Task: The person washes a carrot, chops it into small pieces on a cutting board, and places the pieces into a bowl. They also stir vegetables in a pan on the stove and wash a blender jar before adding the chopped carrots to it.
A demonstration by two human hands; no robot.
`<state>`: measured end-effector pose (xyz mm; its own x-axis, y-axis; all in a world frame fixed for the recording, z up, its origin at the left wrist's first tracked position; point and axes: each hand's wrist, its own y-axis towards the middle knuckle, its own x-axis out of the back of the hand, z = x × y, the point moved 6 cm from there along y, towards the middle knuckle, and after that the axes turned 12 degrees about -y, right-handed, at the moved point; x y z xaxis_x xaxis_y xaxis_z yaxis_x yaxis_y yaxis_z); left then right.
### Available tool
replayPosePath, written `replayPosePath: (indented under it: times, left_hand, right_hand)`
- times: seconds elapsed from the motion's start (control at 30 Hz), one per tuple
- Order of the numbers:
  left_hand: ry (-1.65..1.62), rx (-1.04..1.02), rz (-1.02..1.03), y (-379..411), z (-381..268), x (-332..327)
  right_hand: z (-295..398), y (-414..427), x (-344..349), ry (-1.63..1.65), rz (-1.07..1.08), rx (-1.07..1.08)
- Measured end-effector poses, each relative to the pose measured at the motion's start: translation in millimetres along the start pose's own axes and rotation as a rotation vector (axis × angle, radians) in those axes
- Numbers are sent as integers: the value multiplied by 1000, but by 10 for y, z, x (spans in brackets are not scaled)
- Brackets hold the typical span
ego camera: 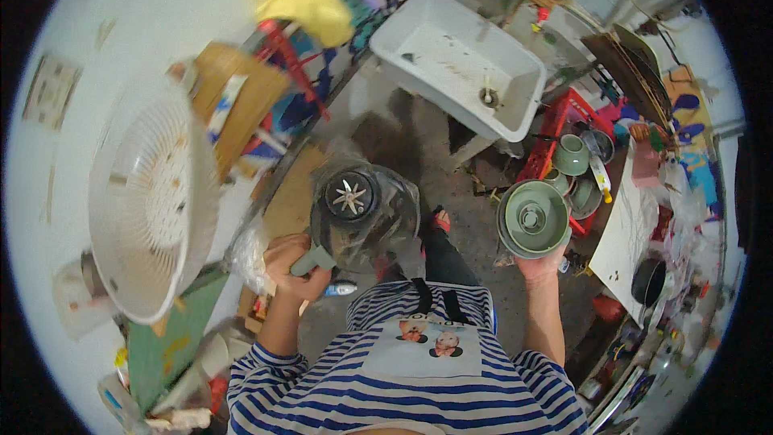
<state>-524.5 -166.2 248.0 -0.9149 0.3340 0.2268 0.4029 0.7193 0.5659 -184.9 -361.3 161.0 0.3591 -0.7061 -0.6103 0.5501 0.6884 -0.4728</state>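
My left hand (296,266) is closed around the grey-green handle (312,260) of a dark, see-through blender jug (392,205). A star-shaped steel blade (349,195) shows inside a dark round part of it. My right hand (542,261) supports a stack of green bowls (531,217) from below, with smaller round pieces nested in the middle. The fingers under the stack are mostly hidden. Beside the stack, a red plastic basket (552,127) holds several green bowls (570,155).
A white rectangular sink (447,60) stands ahead, with a drain at its right end. A large white colander (151,193) is at the left, near wooden boards (241,103) and a red rack (290,60). A black pan (649,281) lies at the far right.
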Motion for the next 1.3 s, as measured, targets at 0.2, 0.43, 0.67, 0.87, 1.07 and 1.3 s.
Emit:
replayPosePath:
  times: [0.2,0.43,0.67,0.87,1.07,1.3]
  left_hand:
    - [-108,-77,144,704,251,-958]
    - [-14,34,416,1811,565,-2200]
    - [128,57,802,2757,910,-3064]
    - [294,44,940,3324,1413,-3569]
    - [257,73,1072,3398,2244,-4069]
    - [183,185,1148,3380,2773,-4465]
  right_hand:
    - [623,423,217,50,7,111]
    - [1492,1352,116,-390,127,75]
    - [1964,2131,217,-475,-95,143]
    - [2641,2503,-753,-1847,-509,892]
    - [2587,3314,-1313,-2142,-696,649]
    - [2417,3574,-1570,-2213,-611,455]
